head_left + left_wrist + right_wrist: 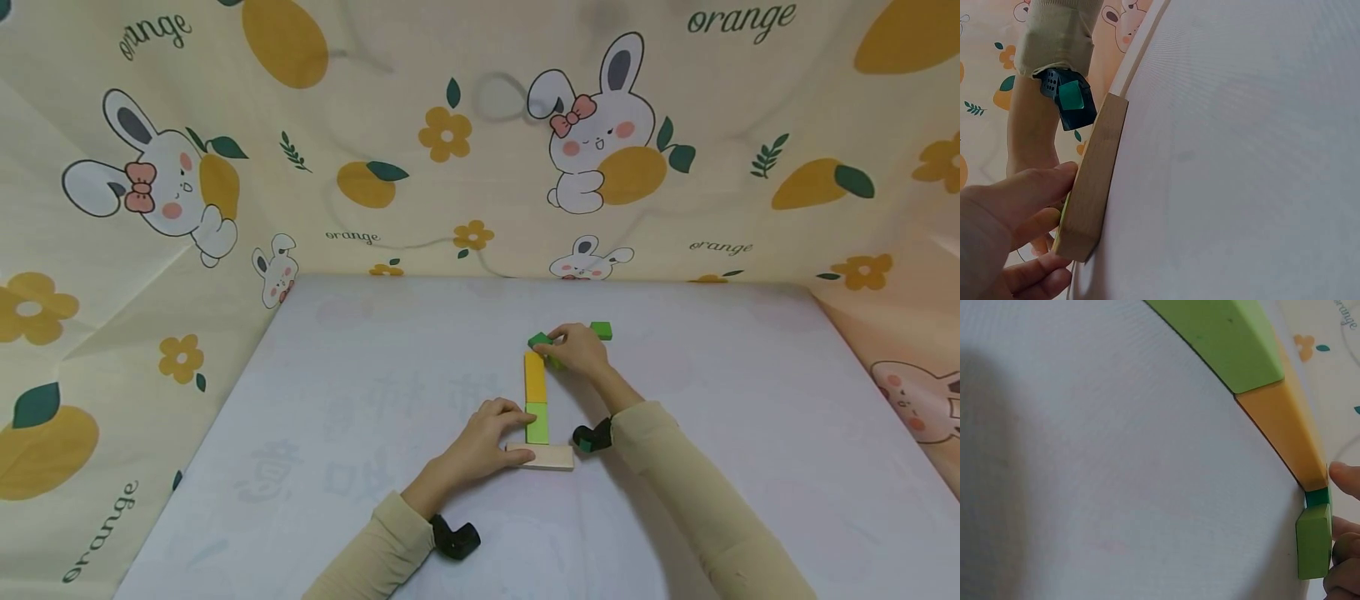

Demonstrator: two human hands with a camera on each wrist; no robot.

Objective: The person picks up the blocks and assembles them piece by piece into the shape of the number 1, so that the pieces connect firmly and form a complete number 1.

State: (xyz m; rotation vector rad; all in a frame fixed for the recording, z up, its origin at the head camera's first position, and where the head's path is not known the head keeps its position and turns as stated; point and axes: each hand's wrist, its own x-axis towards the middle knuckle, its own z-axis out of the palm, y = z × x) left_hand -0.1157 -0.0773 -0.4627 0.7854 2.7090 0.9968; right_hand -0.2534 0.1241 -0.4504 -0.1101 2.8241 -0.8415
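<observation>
A short row of blocks lies on the white surface in the head view: a plain wooden block (553, 457) crosswise at the near end, then a light green block (537, 431) and a yellow block (535, 379). My left hand (480, 442) has its thumb on the wooden block's left end and a fingertip on the light green block. At the far end, my right hand (579, 348) pinches a dark green block (539, 340) close to the yellow one. Another light green block (1314, 544) stands by the right fingers in the right wrist view, mostly covered by the hand in the head view.
One more green block (601, 331) lies just beyond the right hand. Black wrist cameras (456, 540) hang from both sleeves. A patterned cloth (435, 192) with rabbits and oranges rises behind the white table surface (360, 367) and along its sides.
</observation>
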